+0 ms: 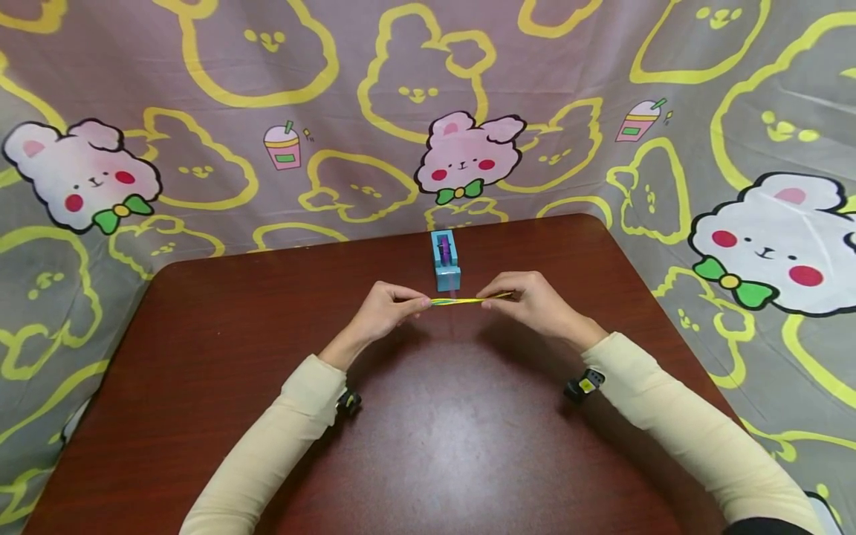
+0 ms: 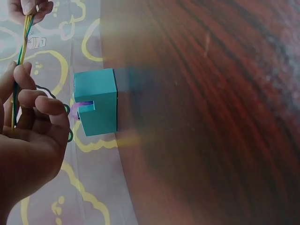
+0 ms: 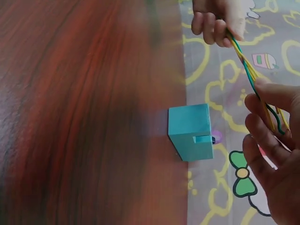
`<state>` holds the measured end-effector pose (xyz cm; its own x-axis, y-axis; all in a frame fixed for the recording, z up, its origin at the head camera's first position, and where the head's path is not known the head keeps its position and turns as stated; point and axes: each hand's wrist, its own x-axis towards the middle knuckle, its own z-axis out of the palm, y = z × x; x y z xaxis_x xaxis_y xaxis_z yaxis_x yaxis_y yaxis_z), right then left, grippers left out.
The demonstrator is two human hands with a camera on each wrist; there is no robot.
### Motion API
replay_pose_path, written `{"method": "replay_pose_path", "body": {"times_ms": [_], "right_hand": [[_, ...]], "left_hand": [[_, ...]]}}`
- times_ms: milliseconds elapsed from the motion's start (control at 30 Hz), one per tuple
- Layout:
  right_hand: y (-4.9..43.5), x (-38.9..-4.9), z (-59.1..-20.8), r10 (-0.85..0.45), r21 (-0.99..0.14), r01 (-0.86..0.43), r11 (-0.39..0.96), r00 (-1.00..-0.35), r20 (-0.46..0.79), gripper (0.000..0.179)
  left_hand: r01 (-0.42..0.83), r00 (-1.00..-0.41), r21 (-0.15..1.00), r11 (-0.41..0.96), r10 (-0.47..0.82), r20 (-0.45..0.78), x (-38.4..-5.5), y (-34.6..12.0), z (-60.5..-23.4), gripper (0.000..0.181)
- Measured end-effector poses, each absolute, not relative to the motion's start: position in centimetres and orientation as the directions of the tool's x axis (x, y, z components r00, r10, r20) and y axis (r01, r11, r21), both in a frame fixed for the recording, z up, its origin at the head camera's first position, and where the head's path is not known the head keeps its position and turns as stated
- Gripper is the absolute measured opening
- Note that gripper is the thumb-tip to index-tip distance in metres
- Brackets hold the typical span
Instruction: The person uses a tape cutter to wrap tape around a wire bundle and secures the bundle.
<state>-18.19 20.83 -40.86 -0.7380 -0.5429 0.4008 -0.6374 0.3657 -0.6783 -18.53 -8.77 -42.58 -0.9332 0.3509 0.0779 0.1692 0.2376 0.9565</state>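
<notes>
Stretched level between both hands is a thin bundle of yellow and green wires or cords; their exact kind cannot be told. My left hand pinches one end between thumb and fingers. The other end is pinched by my right hand, and strand ends show past its fingertips. Just beyond the bundle stands a light blue tape dispenser with a purple roll in it. In the right wrist view the bundle runs between the two hands, with the dispenser lower and to the left.
The dark reddish-brown table has its back edge a short way behind the dispenser. A patterned cloth with yellow outlines and cartoon animals hangs around the back and sides. Each wrist carries a small black camera on a strap.
</notes>
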Motion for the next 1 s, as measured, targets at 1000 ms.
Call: {"method": "replay_pose_path", "body": {"times_ms": [1000], "right_hand": [[20.4,-20.9,-44.9,-0.709,-0.736,0.667,-0.112,-0.573,-0.411,0.056]], "left_hand": [[0.488,-0.834,0.859,0.157,0.373,0.406,-16.1,-8.6,-40.7,0.010]]}}
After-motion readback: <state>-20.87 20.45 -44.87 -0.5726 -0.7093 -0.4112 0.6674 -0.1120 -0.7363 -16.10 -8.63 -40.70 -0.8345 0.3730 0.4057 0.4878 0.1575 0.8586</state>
